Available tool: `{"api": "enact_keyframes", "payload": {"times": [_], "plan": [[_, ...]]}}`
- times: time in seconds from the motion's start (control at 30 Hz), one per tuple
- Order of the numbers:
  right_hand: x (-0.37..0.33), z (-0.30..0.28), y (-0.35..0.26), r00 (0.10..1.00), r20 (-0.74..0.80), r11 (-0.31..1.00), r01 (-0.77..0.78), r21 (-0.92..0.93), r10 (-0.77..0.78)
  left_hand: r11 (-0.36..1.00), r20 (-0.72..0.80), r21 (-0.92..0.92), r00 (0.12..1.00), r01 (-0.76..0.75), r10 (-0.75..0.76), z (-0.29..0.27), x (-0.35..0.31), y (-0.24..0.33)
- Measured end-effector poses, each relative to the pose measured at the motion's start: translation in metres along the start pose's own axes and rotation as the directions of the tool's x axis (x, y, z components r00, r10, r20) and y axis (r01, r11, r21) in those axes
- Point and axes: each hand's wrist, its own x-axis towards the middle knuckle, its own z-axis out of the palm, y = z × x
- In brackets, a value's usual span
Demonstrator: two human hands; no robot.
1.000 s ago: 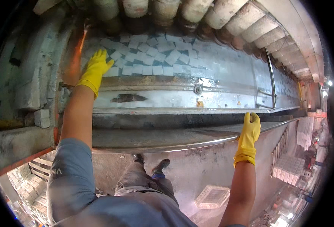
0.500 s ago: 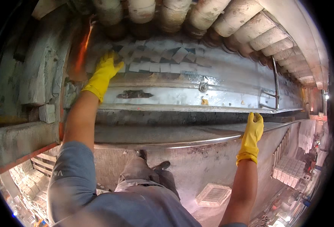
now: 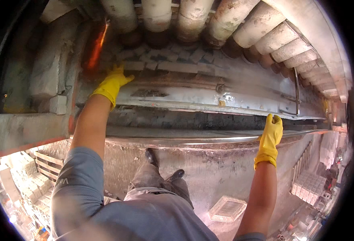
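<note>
My left hand [image 3: 114, 80], in a yellow rubber glove, is out over the left part of a wet, pale metal panel [image 3: 177, 99]. Its fingers are spread and it holds nothing; whether they touch the surface cannot be told. Just beyond it lie several flat, pale tile-like pieces [image 3: 173, 67], blurred. My right hand [image 3: 273, 126], gloved alike, is curled at the panel's front edge on the right. Its fingers are bent closed there, and what they may grip is hidden.
Thick pale cylinders [image 3: 157, 16] stand in a row beyond the panel. An orange glow [image 3: 98, 46] shows at far left. A metal rail [image 3: 185, 141] runs before me. On the floor are a white crate [image 3: 227, 209], a wooden pallet [image 3: 48, 164] and stacked pale blocks [image 3: 309, 186].
The view has shifted, with the panel and rail higher in it. My left hand has drawn slightly back from the tile-like pieces. My right hand stays curled by the panel edge.
</note>
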Motion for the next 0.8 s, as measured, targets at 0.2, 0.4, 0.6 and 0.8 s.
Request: {"api": "enact_keyframes", "payload": {"times": [0.2,0.4,0.6,0.8], "plan": [[-0.008,-0.004,-0.018,0.999,0.019,0.999,0.032,0.011,-0.032,0.976,0.188,-0.009,0.958,-0.219,0.217,-0.023,-0.031,-0.034],[-0.015,-0.018,-0.009,0.999,-0.018,0.999,0.037,0.039,-0.036,0.680,0.032,-0.443,0.748,-0.584,0.663,-0.083,-0.215,0.049],[-0.035,-0.042,-0.026,0.997,0.065,0.979,0.020,0.203,-0.034,0.810,0.051,0.037,0.811,-0.585,0.583,-0.044,-0.307,0.132],[-0.015,-0.016,-0.002,0.990,-0.086,0.981,0.126,0.146,-0.115,0.858,0.152,0.113,0.862,-0.500,0.483,-0.068,-0.320,0.172]]}}
